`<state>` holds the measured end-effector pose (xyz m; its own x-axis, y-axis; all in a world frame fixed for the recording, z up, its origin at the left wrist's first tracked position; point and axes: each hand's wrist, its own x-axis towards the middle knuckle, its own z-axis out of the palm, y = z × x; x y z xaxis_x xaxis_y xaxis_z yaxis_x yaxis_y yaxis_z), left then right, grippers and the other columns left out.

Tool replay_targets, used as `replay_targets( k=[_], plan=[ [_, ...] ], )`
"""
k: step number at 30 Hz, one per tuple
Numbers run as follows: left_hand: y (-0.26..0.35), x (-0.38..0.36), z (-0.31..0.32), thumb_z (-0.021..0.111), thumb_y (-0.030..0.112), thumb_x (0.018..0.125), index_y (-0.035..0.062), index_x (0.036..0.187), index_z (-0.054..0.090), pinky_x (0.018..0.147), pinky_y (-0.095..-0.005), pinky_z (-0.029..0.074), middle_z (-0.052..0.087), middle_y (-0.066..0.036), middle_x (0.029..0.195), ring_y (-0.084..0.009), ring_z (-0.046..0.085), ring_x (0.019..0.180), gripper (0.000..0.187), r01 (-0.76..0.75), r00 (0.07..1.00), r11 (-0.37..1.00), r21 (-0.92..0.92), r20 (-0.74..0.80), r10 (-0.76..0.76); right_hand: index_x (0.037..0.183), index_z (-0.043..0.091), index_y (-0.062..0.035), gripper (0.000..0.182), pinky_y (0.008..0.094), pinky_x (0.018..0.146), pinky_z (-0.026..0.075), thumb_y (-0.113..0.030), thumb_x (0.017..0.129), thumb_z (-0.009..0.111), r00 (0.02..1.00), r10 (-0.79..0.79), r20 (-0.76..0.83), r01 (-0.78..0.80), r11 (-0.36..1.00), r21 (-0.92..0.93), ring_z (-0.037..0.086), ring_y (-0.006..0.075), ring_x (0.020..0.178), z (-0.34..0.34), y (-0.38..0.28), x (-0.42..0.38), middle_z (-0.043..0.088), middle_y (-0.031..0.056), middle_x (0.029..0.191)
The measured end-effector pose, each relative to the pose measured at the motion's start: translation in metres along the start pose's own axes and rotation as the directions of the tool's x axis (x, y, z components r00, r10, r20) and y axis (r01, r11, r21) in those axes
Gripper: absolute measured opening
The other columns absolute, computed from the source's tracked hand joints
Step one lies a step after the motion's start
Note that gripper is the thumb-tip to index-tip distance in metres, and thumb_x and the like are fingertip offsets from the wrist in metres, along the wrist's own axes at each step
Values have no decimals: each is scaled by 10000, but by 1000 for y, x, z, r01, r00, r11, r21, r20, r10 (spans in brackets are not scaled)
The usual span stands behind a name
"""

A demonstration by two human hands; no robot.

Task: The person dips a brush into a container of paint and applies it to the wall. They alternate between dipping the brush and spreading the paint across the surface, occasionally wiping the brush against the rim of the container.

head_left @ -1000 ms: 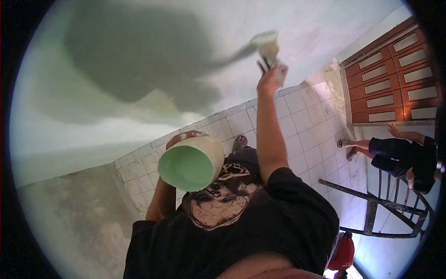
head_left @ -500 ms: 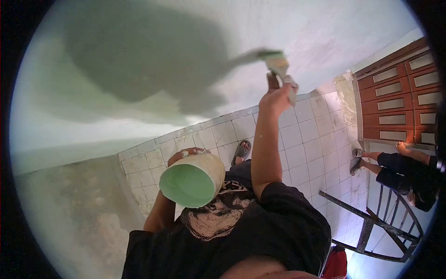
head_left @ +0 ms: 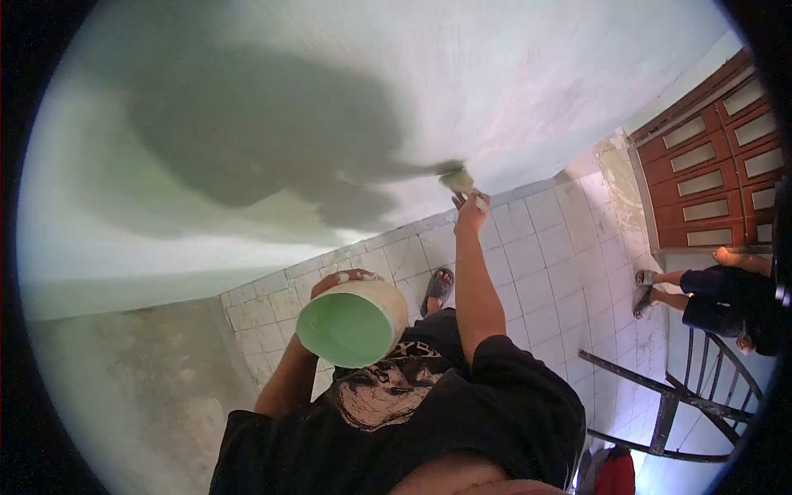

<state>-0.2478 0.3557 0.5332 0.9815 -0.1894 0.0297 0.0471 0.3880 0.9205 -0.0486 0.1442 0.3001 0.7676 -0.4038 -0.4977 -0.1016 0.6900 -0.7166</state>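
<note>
My left hand [head_left: 346, 279] is wrapped round the far side of a pale bucket [head_left: 394, 309], its fingers smeared with white. Light green paint [head_left: 345, 330] shows inside the bucket, which is tilted toward me in front of my chest. Out ahead, my right hand [head_left: 471, 211] grips a paintbrush [head_left: 459, 183] by its handle. The green-tinted bristles touch the low part of the pale wall [head_left: 511, 99], just above the floor edge.
White floor tiles [head_left: 528, 239] run along the wall. At the right are a brown panelled door [head_left: 701, 181], another person [head_left: 718, 301] in dark clothes and a dark metal frame [head_left: 664, 412]. A red cloth [head_left: 615, 474] lies below. Bare grey wall [head_left: 157, 371] fills the lower left.
My right hand has moved the brush down the wall, nearer the floor, and slightly left. The bucket in my left hand has shifted slightly right in view.
</note>
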Motion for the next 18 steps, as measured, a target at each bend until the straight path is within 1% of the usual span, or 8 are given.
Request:
replay_targets(
  k=[1,4,6,7,9,12,16,18],
  plan=[
    [0,0,-2,537,183,846,43,1158,492,868,-455,456,540,-179,1109,-322,527,1040,344,-13,1000,1000,10,-3,13,992,418,-13,161,353,698,554,-64,845,459,994,-90,64,88,996,25,591,263,870,16,-14,-5,504,140,998],
    [6,1,2,534,199,852,55,1179,474,873,-430,454,526,-165,1135,-297,522,1052,363,378,880,884,-276,-190,-436,1005,424,16,184,376,747,546,-78,847,435,938,-320,135,310,947,89,594,278,844,94,-121,-78,508,162,1010],
    [5,6,12,503,206,870,9,1122,509,866,-383,460,540,-150,1116,-264,528,1049,320,-91,993,994,54,76,87,980,382,-20,151,410,724,541,-91,869,455,894,-413,174,355,890,288,605,289,809,118,-171,-110,504,151,966],
    [6,5,13,503,206,870,9,1122,509,866,-383,460,540,-150,1116,-264,528,1049,320,-85,994,995,49,77,81,977,372,-45,140,449,745,528,-88,867,448,869,-451,204,343,845,409,597,327,849,119,-183,-110,504,155,973],
    [13,8,13,477,239,865,30,1052,558,822,-497,476,553,-208,1064,-368,541,994,292,335,935,935,-114,-81,-345,966,362,-61,130,472,753,522,-88,871,446,815,-530,235,365,784,502,581,351,906,125,-206,-120,494,161,1009],
    [14,12,29,497,191,870,114,1118,525,827,-544,465,549,-190,1078,-389,530,1009,262,72,996,995,-71,63,-68,1026,341,-91,226,470,767,514,-179,882,493,742,-609,281,466,769,437,572,346,913,112,-179,-94,503,161,1051],
    [-3,9,19,504,155,866,180,1150,500,841,-577,446,545,-176,1081,-399,521,1023,285,-49,997,999,1,65,48,965,315,-99,208,480,750,522,-109,870,499,838,-480,259,421,871,253,573,317,911,36,-59,-27,462,107,973],
    [-15,2,5,482,217,863,-26,1013,573,887,-399,439,575,-165,1057,-290,535,1032,299,318,936,945,-83,-130,-326,945,357,-74,165,415,710,546,-84,857,497,945,-307,113,295,949,109,582,283,868,-5,-10,6,476,114,983]
  ],
)
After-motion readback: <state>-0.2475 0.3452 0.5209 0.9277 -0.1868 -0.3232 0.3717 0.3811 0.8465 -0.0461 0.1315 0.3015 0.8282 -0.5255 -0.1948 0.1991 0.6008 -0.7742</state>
